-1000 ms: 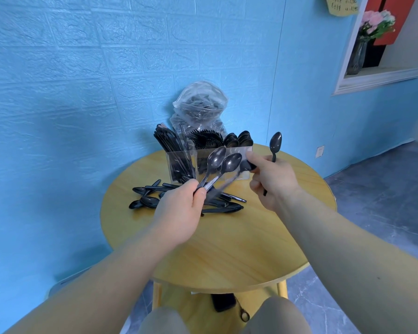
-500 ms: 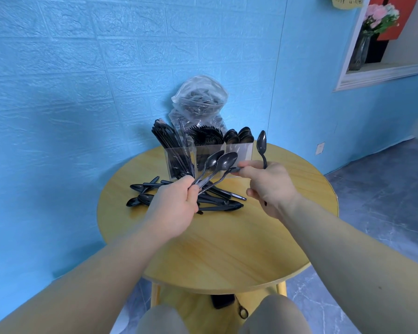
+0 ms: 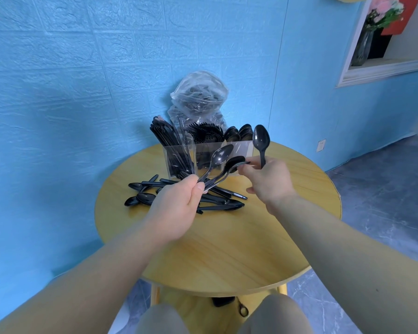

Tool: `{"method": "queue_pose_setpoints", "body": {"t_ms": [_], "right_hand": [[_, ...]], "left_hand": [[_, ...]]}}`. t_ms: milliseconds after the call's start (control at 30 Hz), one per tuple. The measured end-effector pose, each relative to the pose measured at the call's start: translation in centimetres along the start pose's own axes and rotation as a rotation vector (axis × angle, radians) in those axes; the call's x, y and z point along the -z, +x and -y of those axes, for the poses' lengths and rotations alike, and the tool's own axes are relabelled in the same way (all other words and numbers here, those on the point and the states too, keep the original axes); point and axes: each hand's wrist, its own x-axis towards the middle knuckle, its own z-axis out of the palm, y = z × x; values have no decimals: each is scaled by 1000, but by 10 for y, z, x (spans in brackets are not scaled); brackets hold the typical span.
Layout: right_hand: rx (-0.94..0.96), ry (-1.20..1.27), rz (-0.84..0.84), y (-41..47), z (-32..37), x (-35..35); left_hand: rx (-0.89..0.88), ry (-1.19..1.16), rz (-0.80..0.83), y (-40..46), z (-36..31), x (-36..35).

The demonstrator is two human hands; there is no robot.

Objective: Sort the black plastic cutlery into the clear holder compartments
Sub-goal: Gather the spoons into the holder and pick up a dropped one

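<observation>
Glossy black plastic spoons (image 3: 221, 155), clear plastic holder (image 3: 179, 160), smooth wooden table (image 3: 227, 249).

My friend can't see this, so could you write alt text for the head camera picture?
Over a round wooden table, the left hand grips two black spoons while the right hand holds one spoon upright. Behind stands a clear holder of cutlery.

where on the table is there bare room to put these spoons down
Bare wood: the near half of the round table and its right side beside the clear holder. Crowded: the loose cutlery pile left of centre; the plastic bag fills the back.
</observation>
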Motion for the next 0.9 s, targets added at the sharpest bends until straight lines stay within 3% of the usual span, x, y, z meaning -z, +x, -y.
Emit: {"method": "queue_pose_setpoints", "body": {"t_ms": [267,667,900], "right_hand": [[62,74,102,-5,5,0],[0,170,194,-5,4,1],[-1,143,145,-2,3,-3]], "left_hand": [[116,23,24,10,3,0],[21,47,197,8,1,11],[-61,181,240,9,3,8]]}}
